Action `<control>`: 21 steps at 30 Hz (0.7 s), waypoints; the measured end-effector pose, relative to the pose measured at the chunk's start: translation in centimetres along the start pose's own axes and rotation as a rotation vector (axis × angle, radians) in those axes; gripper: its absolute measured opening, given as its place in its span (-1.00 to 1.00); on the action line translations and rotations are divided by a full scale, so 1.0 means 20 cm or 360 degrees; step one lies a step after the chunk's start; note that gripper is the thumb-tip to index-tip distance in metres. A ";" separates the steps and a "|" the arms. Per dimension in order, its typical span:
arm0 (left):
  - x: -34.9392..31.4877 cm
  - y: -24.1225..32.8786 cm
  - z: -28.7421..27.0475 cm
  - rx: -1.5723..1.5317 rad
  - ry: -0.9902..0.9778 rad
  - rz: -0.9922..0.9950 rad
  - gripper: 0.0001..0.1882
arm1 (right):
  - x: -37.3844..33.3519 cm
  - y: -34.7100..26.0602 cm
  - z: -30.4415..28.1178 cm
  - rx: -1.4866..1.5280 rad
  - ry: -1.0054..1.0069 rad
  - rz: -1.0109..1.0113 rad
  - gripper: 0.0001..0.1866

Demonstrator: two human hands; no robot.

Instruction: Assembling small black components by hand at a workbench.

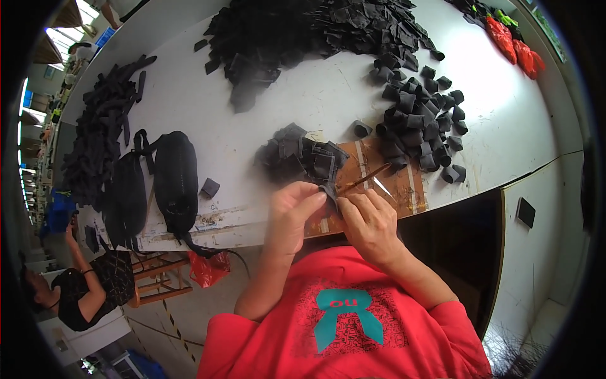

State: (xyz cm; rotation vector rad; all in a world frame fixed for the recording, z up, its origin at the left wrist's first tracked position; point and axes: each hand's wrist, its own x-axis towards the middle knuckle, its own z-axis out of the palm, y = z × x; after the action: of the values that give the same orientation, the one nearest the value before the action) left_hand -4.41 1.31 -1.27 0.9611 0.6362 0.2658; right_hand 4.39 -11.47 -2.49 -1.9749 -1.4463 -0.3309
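Note:
Both of my hands are at the near edge of the white table, over a brown board [409, 182]. My left hand [295, 211] pinches a small black fabric piece [329, 194] between thumb and fingers. Close beside it, my right hand [371, 226] is closed with its fingertips on the same piece. A thin brown stick-like tool [365, 179] points away to the right just beyond the right hand; whether that hand grips it I cannot tell. Several flat black fabric squares [303, 155] are heaped just past my left hand.
Rolled black fabric loops [420, 120] are piled right of the board. A large heap of black pieces [309, 31] fills the far side. Black pouches [175, 180] and black strips [104, 114] lie left. Red bags [514, 47] sit far right. Another person [79, 287] works at left.

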 end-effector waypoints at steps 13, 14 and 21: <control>-0.05 -0.12 0.18 0.1190 0.0461 0.1305 -0.90 | 0.04 -0.03 -0.06 0.0225 0.0296 0.0463 -0.83; -0.05 -0.09 0.19 0.0497 0.0226 0.0823 -0.87 | 0.03 -0.02 -0.07 0.0399 0.0326 0.0707 -0.86; -0.03 -0.05 0.19 0.0048 -0.0228 0.0227 -0.85 | 0.00 0.07 -0.15 0.2769 0.0053 0.1989 -0.92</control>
State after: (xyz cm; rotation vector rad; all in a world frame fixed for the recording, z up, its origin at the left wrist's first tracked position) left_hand -2.62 -2.08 -0.21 1.0464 0.4425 0.3111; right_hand 6.22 -13.57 -0.77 -0.8859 0.0781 1.0674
